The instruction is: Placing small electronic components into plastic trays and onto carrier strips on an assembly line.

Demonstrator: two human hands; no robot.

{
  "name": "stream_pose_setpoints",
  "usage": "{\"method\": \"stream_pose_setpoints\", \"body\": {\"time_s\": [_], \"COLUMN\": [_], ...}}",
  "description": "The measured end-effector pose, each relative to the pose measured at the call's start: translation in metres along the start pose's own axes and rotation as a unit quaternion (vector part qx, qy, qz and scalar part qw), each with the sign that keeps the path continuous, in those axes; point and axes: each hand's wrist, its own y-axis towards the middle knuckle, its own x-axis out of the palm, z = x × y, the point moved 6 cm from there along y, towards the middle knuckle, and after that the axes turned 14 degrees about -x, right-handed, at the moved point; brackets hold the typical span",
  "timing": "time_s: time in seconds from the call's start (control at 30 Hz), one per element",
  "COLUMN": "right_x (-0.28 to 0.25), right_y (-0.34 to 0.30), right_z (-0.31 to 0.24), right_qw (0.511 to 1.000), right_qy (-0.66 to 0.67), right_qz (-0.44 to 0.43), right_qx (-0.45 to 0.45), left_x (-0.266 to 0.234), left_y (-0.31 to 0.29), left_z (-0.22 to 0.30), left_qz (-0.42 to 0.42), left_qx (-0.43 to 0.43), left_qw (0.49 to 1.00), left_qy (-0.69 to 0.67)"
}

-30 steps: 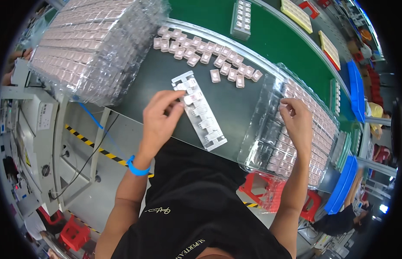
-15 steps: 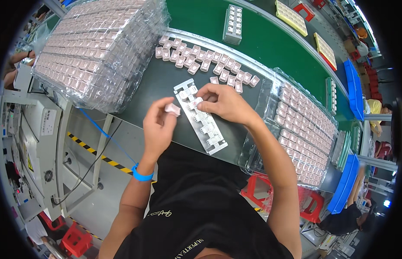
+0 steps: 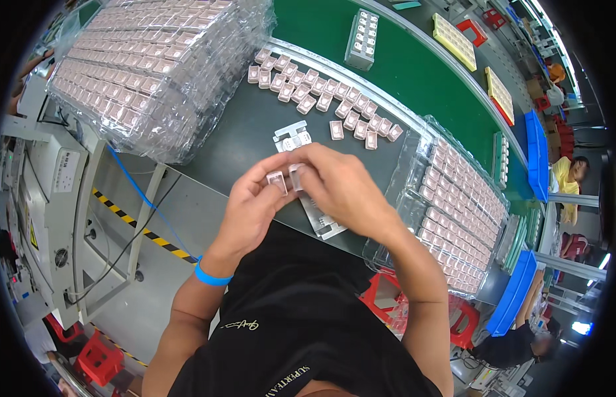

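My left hand (image 3: 251, 212) pinches a small pale pink part (image 3: 277, 180) between thumb and fingers. My right hand (image 3: 341, 188) holds a second small part (image 3: 296, 176) right beside it, the two hands touching above a long grey fixture strip (image 3: 324, 221) on the dark bench. The strip's far end (image 3: 291, 137) shows beyond my fingers; its middle is hidden under my hands. A blue band is on my left wrist (image 3: 210, 274).
A row of loose pink parts (image 3: 321, 99) lies at the bench's far side. Clear trays full of parts are stacked at the left (image 3: 142, 66) and right (image 3: 463, 212). Behind them runs a green conveyor (image 3: 414, 59) with grey and yellow trays. Other people sit at the right.
My right hand came from the right tray to the middle and joined my left hand. Both hands now hold small parts, lifted together over the strip.
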Motion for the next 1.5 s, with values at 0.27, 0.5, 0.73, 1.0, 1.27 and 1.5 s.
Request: {"method": "stream_pose_setpoints", "body": {"time_s": [0.27,0.5,0.73,1.0,1.27,1.5], "right_x": [-0.013,-0.005,-0.044,-0.154,-0.138,-0.124], "right_y": [0.016,0.019,0.007,-0.106,-0.184,-0.186], "right_z": [0.027,0.096,0.077,0.062,0.048,0.059], "right_qw": [0.998,0.992,0.995,0.952,0.938,0.908], "right_qy": [-0.043,0.098,-0.048,-0.223,-0.298,-0.4], "right_qz": [0.042,-0.01,0.081,0.19,0.108,0.029], "right_qx": [0.009,0.078,0.043,0.09,0.136,0.116], "left_x": [-0.014,-0.021,-0.024,-0.006,0.04,0.061], "left_y": [0.0,0.0,-0.004,-0.005,-0.011,-0.012], "left_z": [0.001,-0.002,0.003,0.004,-0.015,-0.027], "left_qz": [0.019,0.017,0.034,-0.008,-0.067,-0.1], "left_qx": [0.018,0.023,0.037,0.019,-0.038,-0.075], "left_qw": [0.998,0.996,0.996,0.999,0.996,0.992], "left_qy": [-0.057,-0.087,-0.067,-0.04,-0.033,-0.018]}}
